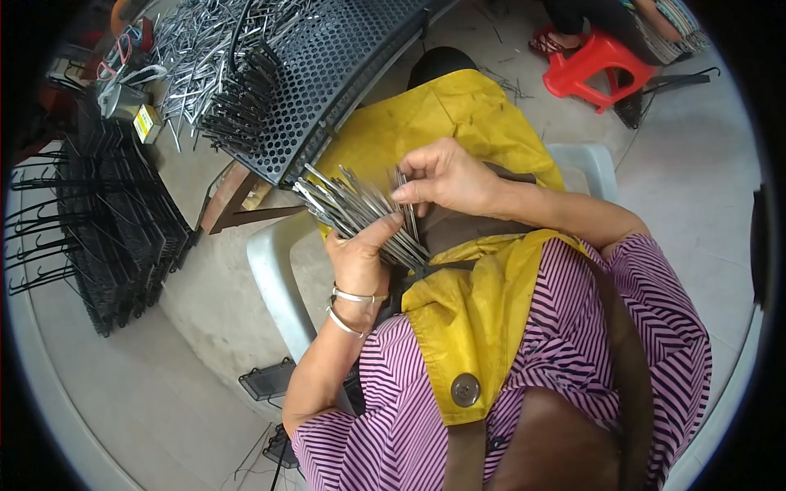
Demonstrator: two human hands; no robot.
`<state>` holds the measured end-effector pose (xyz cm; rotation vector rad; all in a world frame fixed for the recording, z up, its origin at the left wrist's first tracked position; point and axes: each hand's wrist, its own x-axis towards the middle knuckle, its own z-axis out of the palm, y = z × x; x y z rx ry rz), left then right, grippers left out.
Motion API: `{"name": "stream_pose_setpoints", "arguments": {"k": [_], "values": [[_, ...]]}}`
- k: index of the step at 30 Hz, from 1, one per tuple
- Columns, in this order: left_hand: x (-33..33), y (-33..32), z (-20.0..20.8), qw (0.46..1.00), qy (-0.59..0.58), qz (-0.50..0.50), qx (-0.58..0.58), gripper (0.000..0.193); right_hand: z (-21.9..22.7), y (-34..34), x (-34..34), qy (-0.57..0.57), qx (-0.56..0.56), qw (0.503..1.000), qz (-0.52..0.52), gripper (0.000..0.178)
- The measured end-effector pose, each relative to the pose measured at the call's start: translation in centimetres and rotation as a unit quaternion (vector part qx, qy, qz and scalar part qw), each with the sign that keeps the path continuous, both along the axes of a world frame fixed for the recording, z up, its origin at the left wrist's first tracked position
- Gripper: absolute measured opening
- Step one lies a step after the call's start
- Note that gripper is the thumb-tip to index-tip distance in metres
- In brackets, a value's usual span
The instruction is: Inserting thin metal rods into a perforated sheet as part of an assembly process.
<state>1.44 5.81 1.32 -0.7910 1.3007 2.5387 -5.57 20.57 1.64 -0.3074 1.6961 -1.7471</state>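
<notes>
A thick bundle of thin silvery metal rods [352,200] lies fanned out in my left hand [359,254], its thumb pressed across them and its fingers underneath. The rods slant from the upper left down toward my lap. At the bundle's right side, my right hand [454,176] pinches a few rods between thumb and fingertips. Those rods stand more upright than the rest and are partly blurred. Below both hands, a yellow apron [458,303] covers my front and lap. The lower ends of the bundle rest close against it.
A black perforated tray [327,74] sits ahead, with a dark rod cluster [241,106] on it and a heap of loose metal rods [192,69] beside. Stacked black hooked racks [110,221] stand left. A red stool [602,69] and another person's foot [561,41] are at far right.
</notes>
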Motion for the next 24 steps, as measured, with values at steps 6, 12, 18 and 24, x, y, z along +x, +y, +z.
{"name": "stream_pose_setpoints", "arguments": {"k": [6, 12, 18, 24], "values": [[0.2, -0.4, -0.3, 0.999, -0.017, 0.02, 0.021, 0.018, 0.4, 0.3, -0.6, -0.033, -0.017, 0.999, -0.023, 0.009], [0.3, -0.9, 0.1, 0.999, -0.013, 0.044, 0.026, 0.019, 2.2, -0.4, -5.2, 0.059, -0.051, 0.992, -0.104, 0.014], [0.5, -1.6, 1.0, 0.998, -0.013, 0.035, 0.042, 0.014, 3.9, -4.6, -8.1, 0.179, -0.075, 0.973, -0.125, 0.014], [1.1, -1.7, 0.4, 0.997, -0.012, 0.032, 0.064, 0.013, 4.1, -9.1, -9.0, 0.281, -0.111, 0.949, -0.088, 0.011]]}}
